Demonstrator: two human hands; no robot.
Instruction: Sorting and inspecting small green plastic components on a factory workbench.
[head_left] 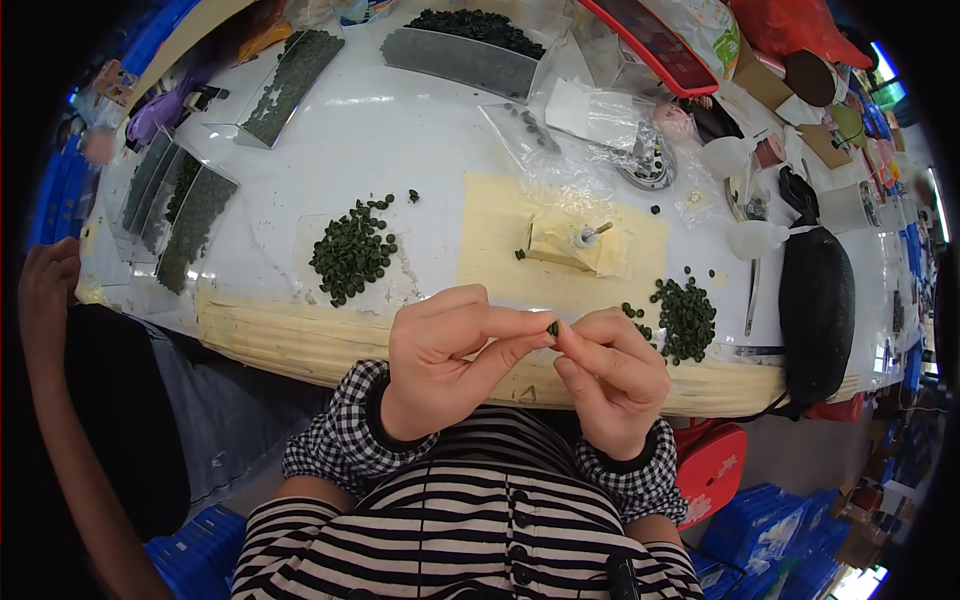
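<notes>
Grn pc (553,329) x1; btwn L hand (440,355), R hand (618,378); piles (352,252) x2

1 black pouch (815,315), 1 red stool (708,472)

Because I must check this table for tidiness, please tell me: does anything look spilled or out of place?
Slightly: a small dark piece lies alone beyond the right green pile, and a green piece sits beside the yellowish block; both look strayed from the piles.
</notes>
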